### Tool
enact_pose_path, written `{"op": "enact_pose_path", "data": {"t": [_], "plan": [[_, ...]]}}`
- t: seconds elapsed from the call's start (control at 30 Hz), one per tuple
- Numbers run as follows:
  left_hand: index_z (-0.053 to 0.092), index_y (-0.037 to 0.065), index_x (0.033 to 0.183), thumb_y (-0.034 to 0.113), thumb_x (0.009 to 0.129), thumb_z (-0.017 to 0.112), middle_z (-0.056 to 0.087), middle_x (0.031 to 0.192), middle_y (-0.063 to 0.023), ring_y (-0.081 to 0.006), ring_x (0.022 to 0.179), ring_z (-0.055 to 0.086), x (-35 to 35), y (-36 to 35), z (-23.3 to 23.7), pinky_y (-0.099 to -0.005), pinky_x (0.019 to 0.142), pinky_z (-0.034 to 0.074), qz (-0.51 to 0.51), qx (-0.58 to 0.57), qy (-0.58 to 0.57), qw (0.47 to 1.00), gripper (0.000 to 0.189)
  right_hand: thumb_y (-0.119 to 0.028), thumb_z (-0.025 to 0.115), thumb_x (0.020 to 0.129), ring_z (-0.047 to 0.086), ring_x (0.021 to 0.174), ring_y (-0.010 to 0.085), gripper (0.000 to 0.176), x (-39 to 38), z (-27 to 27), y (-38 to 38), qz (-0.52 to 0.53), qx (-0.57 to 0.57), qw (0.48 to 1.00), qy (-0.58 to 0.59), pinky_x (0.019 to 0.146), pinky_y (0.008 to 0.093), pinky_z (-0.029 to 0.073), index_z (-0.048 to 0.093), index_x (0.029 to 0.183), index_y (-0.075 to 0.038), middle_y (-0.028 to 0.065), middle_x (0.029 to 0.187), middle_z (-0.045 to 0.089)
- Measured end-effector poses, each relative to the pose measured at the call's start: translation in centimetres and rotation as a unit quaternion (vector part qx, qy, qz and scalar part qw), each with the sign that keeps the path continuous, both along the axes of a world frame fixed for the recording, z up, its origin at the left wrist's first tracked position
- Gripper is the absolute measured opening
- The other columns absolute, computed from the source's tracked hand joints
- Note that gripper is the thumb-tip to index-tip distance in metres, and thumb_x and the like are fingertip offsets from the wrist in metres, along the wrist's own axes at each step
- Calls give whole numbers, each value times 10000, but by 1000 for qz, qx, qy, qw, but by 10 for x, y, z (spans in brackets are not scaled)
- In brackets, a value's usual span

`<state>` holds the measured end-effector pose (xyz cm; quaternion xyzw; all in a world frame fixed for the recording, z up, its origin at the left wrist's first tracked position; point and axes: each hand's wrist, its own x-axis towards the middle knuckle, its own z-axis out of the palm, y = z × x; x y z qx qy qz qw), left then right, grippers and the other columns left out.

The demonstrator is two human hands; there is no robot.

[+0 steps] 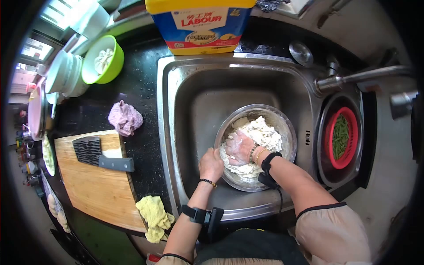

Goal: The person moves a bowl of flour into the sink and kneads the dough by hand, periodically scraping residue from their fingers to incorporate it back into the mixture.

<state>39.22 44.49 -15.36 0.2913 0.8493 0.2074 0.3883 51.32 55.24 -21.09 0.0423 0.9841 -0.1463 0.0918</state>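
A stainless steel bowl (289, 128) sits inside the sink and holds shaggy, crumbly white dough (264, 134). My left hand (211, 165) is closed on the bowl's left rim, thumb at the edge. Inside the bowl, my right hand (239, 148) presses into the dough with its fingers curled, flour coating the skin. The fingertips are partly buried.
The steel sink (198, 88) surrounds the bowl, with a faucet (329, 84) at its right. A red colander (352, 152) of green beans fills the small basin. Left lie a cleaver (115, 163) on a cutting board (97, 190), cloths (125, 118) and a green bowl (117, 62).
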Motion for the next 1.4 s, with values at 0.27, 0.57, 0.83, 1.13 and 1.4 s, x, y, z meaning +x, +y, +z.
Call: {"op": "enact_pose_path", "data": {"t": [0.27, 0.57, 0.83, 1.13, 1.4], "plan": [[535, -77, 929, 243, 890, 390, 615, 822, -220, -290, 573, 629, 10, -29, -4, -329, 444, 508, 116, -98, -253, 955, 353, -316, 586, 684, 393, 1194, 308, 610, 35, 64, -22, -74, -51, 994, 62, 1018, 453, 252, 460, 1216, -44, 176, 1260, 439], [506, -37, 870, 260, 844, 487, 582, 832, -274, -434, 828, 560, -13, -10, -21, -472, 731, 440, -48, -31, -52, 997, 299, -513, 436, 851, 441, 1148, 325, 640, 84, 33, 59, -563, -336, 746, -117, 988, 329, 314, 457, 1178, 37, 243, 1169, 500], [480, -34, 829, 217, 843, 484, 568, 800, -284, -446, 815, 548, -7, -8, -19, -479, 705, 427, -5, -19, -82, 996, 251, -652, 426, 793, 472, 1121, 248, 743, 36, 11, 89, -487, -399, 749, -206, 948, 311, 352, 552, 1155, -15, 165, 1209, 519], [479, -27, 822, 213, 838, 484, 564, 802, -285, -453, 823, 537, -7, -2, -1, -485, 703, 421, -21, -19, -51, 998, 241, -487, 659, 721, 563, 837, 192, 483, 29, 45, 79, -366, -464, 782, -197, 763, 325, 439, 599, 874, -32, 98, 882, 601], [483, -21, 827, 216, 841, 487, 566, 806, -280, -449, 832, 537, -6, -3, -3, -485, 713, 417, -21, -12, -39, 999, 237, -415, 747, 585, 554, 976, 329, 743, 77, 61, 36, -372, -344, 856, -102, 840, 367, 446, 417, 1135, -39, 206, 1018, 571]]}}
